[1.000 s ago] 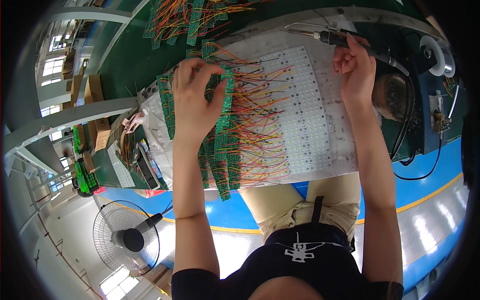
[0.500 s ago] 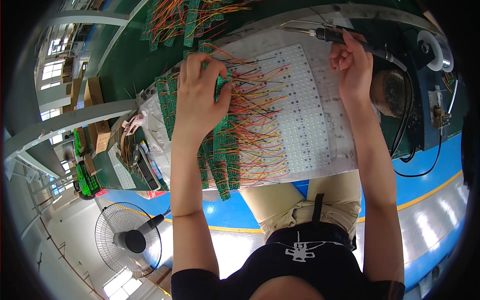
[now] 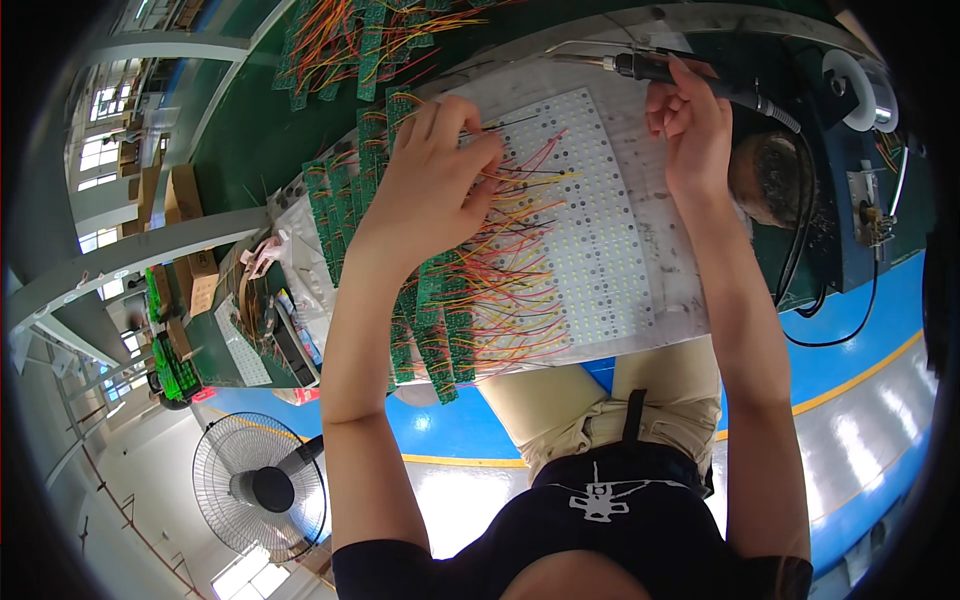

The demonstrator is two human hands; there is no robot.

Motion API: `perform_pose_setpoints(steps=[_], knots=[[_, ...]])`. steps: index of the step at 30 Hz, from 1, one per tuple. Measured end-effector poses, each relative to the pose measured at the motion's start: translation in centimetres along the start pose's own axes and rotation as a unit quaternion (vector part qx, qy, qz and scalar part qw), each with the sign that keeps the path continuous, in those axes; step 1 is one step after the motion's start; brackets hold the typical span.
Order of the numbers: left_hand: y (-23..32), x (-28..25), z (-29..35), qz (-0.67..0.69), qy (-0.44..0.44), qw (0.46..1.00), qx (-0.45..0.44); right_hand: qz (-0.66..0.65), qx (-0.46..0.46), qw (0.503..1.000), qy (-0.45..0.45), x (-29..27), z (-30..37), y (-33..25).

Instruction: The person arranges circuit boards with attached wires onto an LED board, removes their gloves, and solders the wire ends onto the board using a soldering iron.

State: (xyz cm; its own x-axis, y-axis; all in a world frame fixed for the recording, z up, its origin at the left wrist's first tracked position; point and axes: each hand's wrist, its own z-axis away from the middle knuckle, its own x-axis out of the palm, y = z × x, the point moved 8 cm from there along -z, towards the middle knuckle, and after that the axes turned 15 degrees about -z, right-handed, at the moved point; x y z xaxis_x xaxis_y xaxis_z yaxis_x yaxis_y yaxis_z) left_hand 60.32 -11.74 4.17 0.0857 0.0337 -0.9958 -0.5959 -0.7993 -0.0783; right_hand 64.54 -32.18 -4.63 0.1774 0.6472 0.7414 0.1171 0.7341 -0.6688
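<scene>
My left hand (image 3: 430, 175) is above a row of narrow green circuit boards (image 3: 432, 330). Its thumb and forefinger come together on thin wires (image 3: 535, 160), partly hidden by the fingers. Red, yellow and black leads (image 3: 520, 270) fan rightward from the boards over a white panel (image 3: 610, 230) dotted with small light squares. My right hand (image 3: 692, 125) is curled around a black-handled soldering iron (image 3: 650, 68), held at the far side of the panel. The iron's metal tip and a thin tube point left, apart from the boards.
More wired green boards (image 3: 370, 50) lie at the far left. On the right are a spool (image 3: 870, 95), a dark box (image 3: 840, 240), a round brown object (image 3: 765, 180) and a hanging black cable (image 3: 795, 270). A fan (image 3: 272, 488) stands at lower left.
My left hand has shifted right, off the board tops and over the wires, its thumb and forefinger drawing together. My right hand still holds the soldering iron in nearly the same place.
</scene>
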Motion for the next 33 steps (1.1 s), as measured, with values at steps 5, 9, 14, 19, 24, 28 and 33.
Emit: perform_pose_setpoints(steps=[5,9,14,19,24,28,33], knots=[[1.1,0.4,-0.8,0.078,0.0,0.997,0.025,-0.01,-0.002,1.0,0.005,-0.1,-0.1,-0.1],[0.4,1.7,-0.6,0.15,-0.042,0.988,-0.017,-0.014,0.001,1.0,0.002,-0.2,-0.1,0.0],[-0.2,1.0,-0.2,0.179,0.025,0.981,-0.073,0.009,0.008,1.0,0.004,0.1,0.1,-0.1],[-2.1,1.0,-0.3,0.232,0.041,0.96,-0.149,0.007,0.006,1.0,0.012,0.0,0.1,-0.3],[-2.0,0.4,-0.5,0.112,0.122,0.979,-0.123,0.035,-0.022,0.999,0.017,0.6,0.5,-0.8],[-1.9,1.4,-1.0,0.196,0.096,0.966,-0.141,0.1,-0.055,0.992,0.044,1.4,1.2,-1.3],[-2.4,3.2,-1.0,0.256,0.072,0.946,-0.184,0.089,-0.09,0.992,0.002,1.3,1.4,-1.4]])
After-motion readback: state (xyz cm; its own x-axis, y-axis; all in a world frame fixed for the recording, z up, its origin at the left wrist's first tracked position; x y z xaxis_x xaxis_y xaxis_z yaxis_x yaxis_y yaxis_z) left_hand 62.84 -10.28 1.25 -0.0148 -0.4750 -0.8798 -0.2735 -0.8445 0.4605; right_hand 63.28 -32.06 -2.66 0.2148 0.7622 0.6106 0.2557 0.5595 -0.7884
